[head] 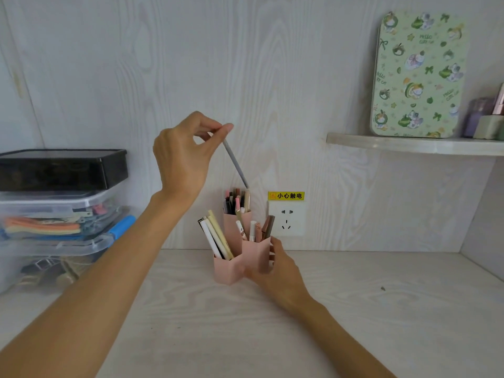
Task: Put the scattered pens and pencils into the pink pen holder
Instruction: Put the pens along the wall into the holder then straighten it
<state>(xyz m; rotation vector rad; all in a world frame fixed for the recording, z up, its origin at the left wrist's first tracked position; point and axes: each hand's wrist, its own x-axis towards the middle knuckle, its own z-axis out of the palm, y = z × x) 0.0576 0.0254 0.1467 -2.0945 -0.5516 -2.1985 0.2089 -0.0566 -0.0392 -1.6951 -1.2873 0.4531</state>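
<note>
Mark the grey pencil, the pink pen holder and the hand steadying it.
grey pencil [235,162], head view, mid-shaft
pink pen holder [227,271], head view, front-left compartment wall
right hand [275,271], head view, back of hand

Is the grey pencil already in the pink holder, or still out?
Not yet in. The left hand pinches the top of the grey pencil, tilted, its lower tip just at the rear compartment's opening of the pink holder, which the right hand steadies.
</note>
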